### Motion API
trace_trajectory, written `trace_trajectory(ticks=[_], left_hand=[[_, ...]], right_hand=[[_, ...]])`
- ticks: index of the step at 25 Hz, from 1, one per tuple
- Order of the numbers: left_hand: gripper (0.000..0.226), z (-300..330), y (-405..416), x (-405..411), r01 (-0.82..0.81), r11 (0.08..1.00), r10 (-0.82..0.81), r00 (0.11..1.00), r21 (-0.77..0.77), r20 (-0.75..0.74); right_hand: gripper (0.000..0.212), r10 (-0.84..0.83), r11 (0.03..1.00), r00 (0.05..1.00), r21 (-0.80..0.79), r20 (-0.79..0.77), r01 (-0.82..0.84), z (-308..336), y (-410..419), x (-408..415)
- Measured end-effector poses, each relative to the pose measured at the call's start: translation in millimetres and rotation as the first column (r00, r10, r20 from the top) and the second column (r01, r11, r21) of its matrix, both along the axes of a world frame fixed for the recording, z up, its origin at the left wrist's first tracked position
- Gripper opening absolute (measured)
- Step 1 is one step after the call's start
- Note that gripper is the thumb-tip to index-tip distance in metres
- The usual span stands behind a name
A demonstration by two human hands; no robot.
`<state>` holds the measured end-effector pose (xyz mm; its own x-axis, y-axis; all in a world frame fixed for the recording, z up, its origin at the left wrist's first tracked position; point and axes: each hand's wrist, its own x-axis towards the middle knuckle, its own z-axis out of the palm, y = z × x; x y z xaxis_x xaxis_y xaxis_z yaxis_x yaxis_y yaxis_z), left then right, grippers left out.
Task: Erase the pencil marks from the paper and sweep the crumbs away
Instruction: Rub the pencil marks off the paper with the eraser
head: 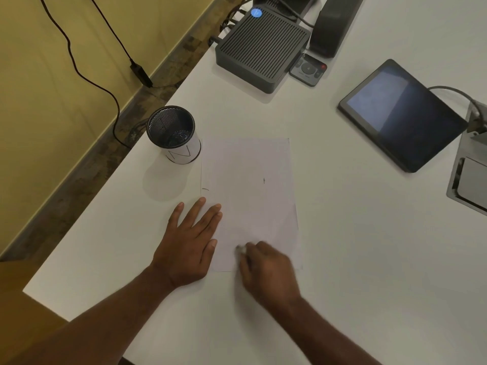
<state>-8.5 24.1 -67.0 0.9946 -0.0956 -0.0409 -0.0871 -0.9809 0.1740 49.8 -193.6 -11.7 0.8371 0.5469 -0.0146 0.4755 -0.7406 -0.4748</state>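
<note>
A white sheet of paper (250,185) lies flat on the white table (342,233). A few faint pencil marks show on it: a short stroke near the middle right and a small curve at its left edge. My left hand (188,243) rests flat, fingers spread, on the paper's lower left edge. My right hand (268,272) is blurred over the paper's lower part, fingers closed on a small white eraser (241,249) that touches the sheet. No crumbs are visible.
A black mesh pen cup (172,134) stands just left of the paper's top corner. Farther back sit a dark ribbed box (261,48), a small remote (308,69) and a tablet (400,114) at right. A metal cable hatch (471,177) is at the right edge.
</note>
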Motion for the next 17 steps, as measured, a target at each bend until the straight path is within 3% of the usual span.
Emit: trace_trajectory(ticks=[4, 6, 9, 10, 13, 15, 17], left_hand=[[0.061, 0.4, -0.9, 1.6, -0.006, 1.000, 0.006, 1.000, 0.003, 0.010], [0.061, -0.3, -0.6, 1.4, -0.002, 1.000, 0.002, 1.000, 0.009, 0.009], [0.062, -1.3, 1.3, 0.1, 0.005, 1.000, -0.005, 1.000, 0.012, 0.005], [0.062, -1.3, 0.5, -0.5, 0.005, 1.000, -0.005, 1.000, 0.010, 0.004], [0.061, -2.3, 0.9, 1.0, 0.007, 1.000, -0.007, 1.000, 0.012, 0.018], [0.061, -0.6, 0.1, 0.3, 0.009, 1.000, -0.009, 1.000, -0.003, 0.021], [0.061, 3.3, -0.3, 0.5, 0.002, 1.000, -0.002, 1.000, -0.029, 0.004]], right_hand=[[0.033, -0.351, 0.936, 0.931, 0.020, 0.101, 0.351, 6.2, -27.8, 60.2], [0.028, -0.270, 0.963, 0.961, 0.040, 0.058, 0.268, 6.8, -3.0, 47.3], [0.025, 0.011, 1.000, 0.999, 0.022, -0.041, -0.010, 0.5, 34.0, 24.0], [0.028, -0.002, 1.000, 0.999, -0.014, -0.042, 0.001, -0.9, 35.6, 39.2], [0.043, -0.253, 0.967, 0.967, -0.040, -0.012, 0.253, 3.8, 23.1, 91.1], [0.050, -0.346, 0.927, 0.919, 0.080, -0.186, 0.365, 3.9, 19.1, 93.6], [0.047, -0.290, 0.826, 0.734, 0.227, -0.614, 0.516, 9.2, 24.6, 79.2]])
